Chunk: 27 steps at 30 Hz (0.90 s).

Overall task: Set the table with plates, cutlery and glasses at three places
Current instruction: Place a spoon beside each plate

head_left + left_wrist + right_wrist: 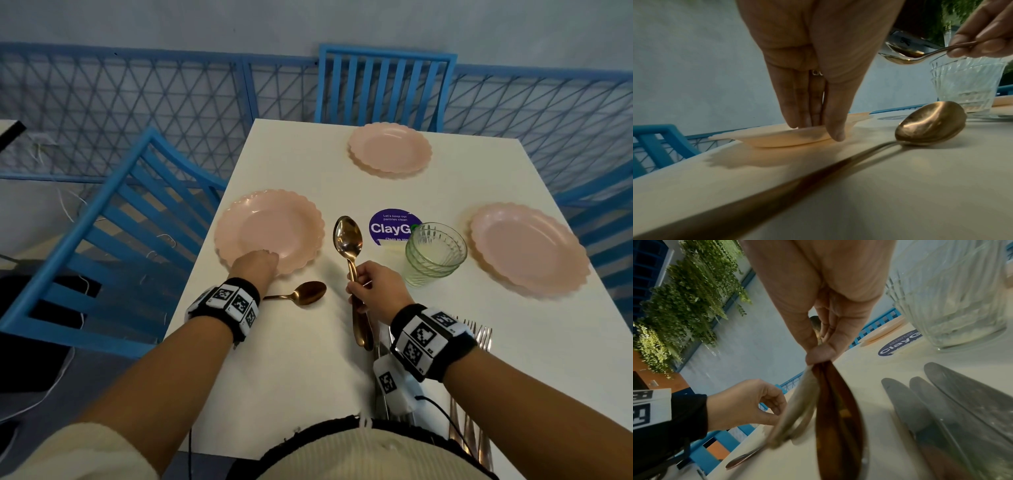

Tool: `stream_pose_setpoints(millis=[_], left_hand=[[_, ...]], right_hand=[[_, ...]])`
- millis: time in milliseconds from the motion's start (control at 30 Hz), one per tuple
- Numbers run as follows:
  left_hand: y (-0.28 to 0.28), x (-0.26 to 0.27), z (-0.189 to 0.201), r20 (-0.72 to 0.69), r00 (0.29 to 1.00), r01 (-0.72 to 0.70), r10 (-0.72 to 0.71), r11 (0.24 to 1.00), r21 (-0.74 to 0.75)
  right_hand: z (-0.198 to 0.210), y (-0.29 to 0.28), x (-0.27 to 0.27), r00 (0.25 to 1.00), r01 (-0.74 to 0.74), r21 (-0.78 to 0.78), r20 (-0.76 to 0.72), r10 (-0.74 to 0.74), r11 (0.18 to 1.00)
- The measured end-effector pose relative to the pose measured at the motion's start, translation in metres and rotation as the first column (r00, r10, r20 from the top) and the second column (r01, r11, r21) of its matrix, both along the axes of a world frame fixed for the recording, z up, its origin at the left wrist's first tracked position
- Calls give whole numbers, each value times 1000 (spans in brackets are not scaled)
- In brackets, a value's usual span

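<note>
Three pink scalloped plates lie on the white table (291, 359): a left plate (270, 233), a far plate (390, 149) and a right plate (529, 248). My left hand (265, 255) pinches the left plate's (789, 138) near rim, thumb outside and fingers inside. One gold spoon (305, 294) lies bowl-up just right of that hand. My right hand (356, 284) grips two gold spoons (348, 236) by their handles, bowls raised above the table. Stacked green ribbed glasses (435, 251) stand right of the held spoons.
Knives (920, 410) and forks (479, 337) lie near the front edge under my right wrist. A purple round sticker (390, 226) marks the table's middle. Blue chairs stand at the left (113, 240) and far side (383, 85), with a blue mesh fence behind.
</note>
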<state>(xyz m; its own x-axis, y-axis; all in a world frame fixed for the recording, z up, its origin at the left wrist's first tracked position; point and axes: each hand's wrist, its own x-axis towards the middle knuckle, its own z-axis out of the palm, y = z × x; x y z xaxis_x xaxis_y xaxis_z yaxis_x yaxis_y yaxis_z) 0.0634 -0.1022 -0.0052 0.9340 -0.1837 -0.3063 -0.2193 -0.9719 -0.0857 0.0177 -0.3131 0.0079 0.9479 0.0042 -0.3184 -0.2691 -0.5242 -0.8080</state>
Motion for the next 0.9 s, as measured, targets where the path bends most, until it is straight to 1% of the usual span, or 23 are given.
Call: stream_pose_setpoints(millis=[100, 167, 233, 300, 333, 400, 467, 500, 600, 700, 767, 900], left_hand=[[1, 3, 1, 3, 1000, -12, 12, 1000, -29], [1, 2, 4, 50, 999, -16, 20, 996, -88], [1, -5, 6, 110, 994, 21, 1, 980, -195], [2, -17, 3, 121, 991, 90, -61, 963, -252], [3, -24, 1, 99, 990, 121, -100, 965, -234], [6, -33, -8, 9, 988, 155, -155, 980, -127], [10, -37, -15, -73, 986, 149, -151, 988, -39], [12, -38, -16, -88, 986, 143, -143, 990, -12], [15, -38, -16, -93, 983, 165, -159, 984, 62], [21, -39, -15, -102, 981, 177, -167, 979, 104], [26, -39, -15, -99, 982, 169, -158, 979, 112], [35, -40, -15, -79, 989, 132, -124, 986, 101]], right_hand=[[1, -1, 2, 1000, 7, 1, -7, -7, 1000], [1, -2, 3, 1000, 9, 7, -8, -9, 1000], [1, -3, 2, 1000, 9, 13, -6, -9, 1000], [1, -4, 2, 1000, 15, 20, -2, -15, 1000], [0, -4, 1, 1000, 17, 22, 1, -17, 1000], [-1, -2, 0, 1000, 16, 26, 8, -16, 1000], [-1, 1, -1, 1000, 11, 35, 1, -11, 999], [0, 2, -1, 1000, 7, 42, -6, -6, 999], [2, 3, -1, 1000, -17, 37, -11, 17, 999], [4, 1, -1, 999, -51, -9, -3, 51, 999], [5, 1, -2, 998, -68, -38, -2, 68, 997], [8, 2, -7, 997, -77, -27, -2, 77, 997]])
